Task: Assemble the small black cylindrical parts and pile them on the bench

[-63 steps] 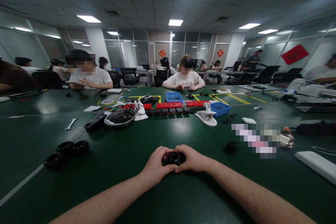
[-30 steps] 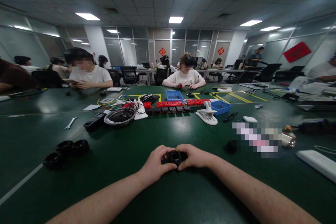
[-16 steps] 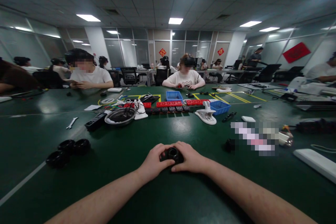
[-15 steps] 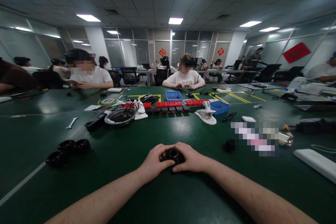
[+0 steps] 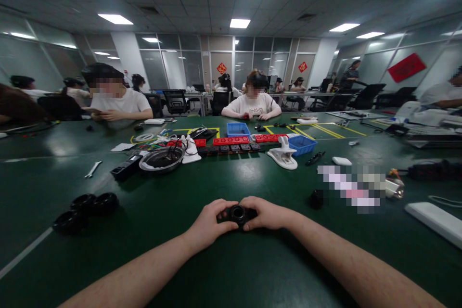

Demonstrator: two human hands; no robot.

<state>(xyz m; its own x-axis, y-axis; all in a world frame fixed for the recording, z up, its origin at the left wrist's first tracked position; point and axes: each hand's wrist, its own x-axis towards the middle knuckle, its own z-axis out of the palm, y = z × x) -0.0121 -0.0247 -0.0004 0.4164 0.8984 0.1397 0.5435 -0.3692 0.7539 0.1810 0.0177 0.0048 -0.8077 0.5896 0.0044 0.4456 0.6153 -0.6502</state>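
A small black round part with a hole in its top sits between my two hands, low over the green table. My left hand grips its left side with curled fingers. My right hand grips its right side. Most of the part is hidden by my fingers.
Three black wheels lie at the left. Further back are a metal bowl, a black power strip, red blocks, blue bins, a white clamp and a small black piece. Other people sit across the table.
My hands stay closed on the black part and turn it slightly. The view has shifted a little; nothing else has moved.
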